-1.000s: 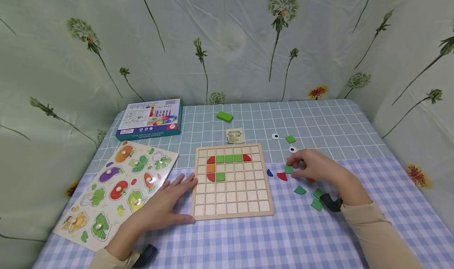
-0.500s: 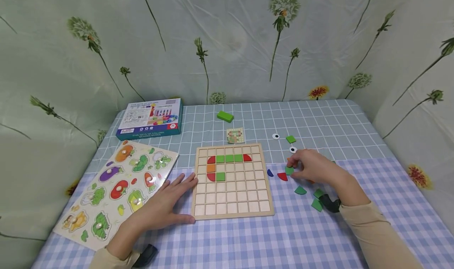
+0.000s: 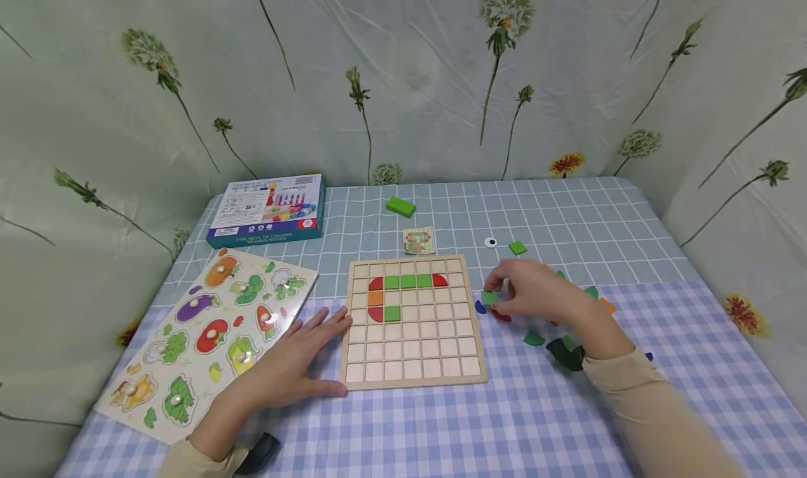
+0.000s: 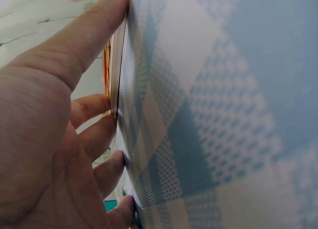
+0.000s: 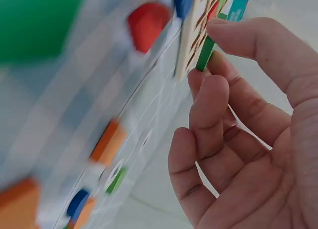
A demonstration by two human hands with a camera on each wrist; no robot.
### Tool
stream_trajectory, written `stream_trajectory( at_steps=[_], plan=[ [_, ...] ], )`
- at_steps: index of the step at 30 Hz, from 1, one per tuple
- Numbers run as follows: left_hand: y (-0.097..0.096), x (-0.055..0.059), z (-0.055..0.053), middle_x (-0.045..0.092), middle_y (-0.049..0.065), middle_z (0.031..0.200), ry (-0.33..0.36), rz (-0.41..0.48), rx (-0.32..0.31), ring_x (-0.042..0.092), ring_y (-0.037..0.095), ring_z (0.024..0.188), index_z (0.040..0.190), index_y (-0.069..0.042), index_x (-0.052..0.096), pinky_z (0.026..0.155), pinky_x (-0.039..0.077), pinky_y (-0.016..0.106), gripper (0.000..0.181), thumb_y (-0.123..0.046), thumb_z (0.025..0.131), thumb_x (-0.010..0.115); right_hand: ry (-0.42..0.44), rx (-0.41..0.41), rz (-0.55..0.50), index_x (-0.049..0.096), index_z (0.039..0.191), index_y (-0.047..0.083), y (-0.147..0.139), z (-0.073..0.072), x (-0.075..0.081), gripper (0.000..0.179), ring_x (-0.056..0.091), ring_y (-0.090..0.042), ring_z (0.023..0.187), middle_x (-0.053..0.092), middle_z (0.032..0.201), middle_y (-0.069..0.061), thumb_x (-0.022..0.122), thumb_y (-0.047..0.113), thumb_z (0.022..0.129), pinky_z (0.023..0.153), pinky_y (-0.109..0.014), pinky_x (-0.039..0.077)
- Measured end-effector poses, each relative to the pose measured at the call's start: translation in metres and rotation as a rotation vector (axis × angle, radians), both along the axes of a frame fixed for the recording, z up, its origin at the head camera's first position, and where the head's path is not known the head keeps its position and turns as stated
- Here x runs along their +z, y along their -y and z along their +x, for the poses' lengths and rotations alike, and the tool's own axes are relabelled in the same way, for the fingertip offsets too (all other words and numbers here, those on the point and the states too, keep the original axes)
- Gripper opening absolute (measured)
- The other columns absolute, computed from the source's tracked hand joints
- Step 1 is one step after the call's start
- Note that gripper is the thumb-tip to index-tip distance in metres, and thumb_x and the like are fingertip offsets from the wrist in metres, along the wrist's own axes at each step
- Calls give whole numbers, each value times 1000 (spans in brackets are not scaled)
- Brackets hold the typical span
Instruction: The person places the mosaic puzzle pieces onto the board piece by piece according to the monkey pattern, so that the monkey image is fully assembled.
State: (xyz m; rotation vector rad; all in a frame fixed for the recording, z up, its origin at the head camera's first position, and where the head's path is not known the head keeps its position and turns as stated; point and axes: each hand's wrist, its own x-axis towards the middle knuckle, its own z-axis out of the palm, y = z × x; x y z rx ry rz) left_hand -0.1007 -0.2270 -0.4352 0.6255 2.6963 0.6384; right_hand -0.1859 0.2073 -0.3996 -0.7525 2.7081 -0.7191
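Cloth in blue and white check spread over the near part of the workspace, and the vegetable puzzle lay slantwise at the left. Next in size came the wooden grid board, flat before the person, most of its compartments bare. The left hand lay spread and grasped nothing, its thumb and fingertips against the board's left edge; that seemed a sound way to stop any sliding, light pressure being enough. The right hand was by the board's right side, thumb and index finger together in a pinch.

The picture card lay just beyond the board's far edge, its print too small to read, though a glance at it was worth taking before placing anything. Laid pieces in red, green and orange formed an open curve on the grid, each within its own compartment. The green tile was what the pinch grasped, just outside the board's right rim. Good handling called for carrying it level, lining its sides up with the dividers, and letting go only once it sat flush. Travelling low risked nudging the red wedge or the smaller blue sliver, both close by.
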Motion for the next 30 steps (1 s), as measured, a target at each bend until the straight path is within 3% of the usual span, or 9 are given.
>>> stream_trajectory(
  at_steps=[8,16,30],
  plan=[
    [0,0,0,32,-1,178,1,2,-2,23,40,167,167,-26,41,130,14,75,107,-66,78,87,47,81,-27,78,107,14,37,-6,-1,17,59,-5,72,70,102,0,85,18,91,66,-23,54],
    [1,-1,-1,32,-1,178,-2,5,-7,23,41,167,167,-26,41,130,15,75,107,-66,78,87,34,162,-22,79,106,11,66,-12,-1,18,57,-5,73,71,99,1,85,18,90,68,-22,52],
    [1,-1,0,31,-1,178,0,14,-9,22,41,167,167,-26,41,130,14,75,107,-65,78,87,33,247,-7,81,109,7,90,-17,-4,20,59,-3,76,75,99,0,83,14,90,71,-20,54]
  ],
)
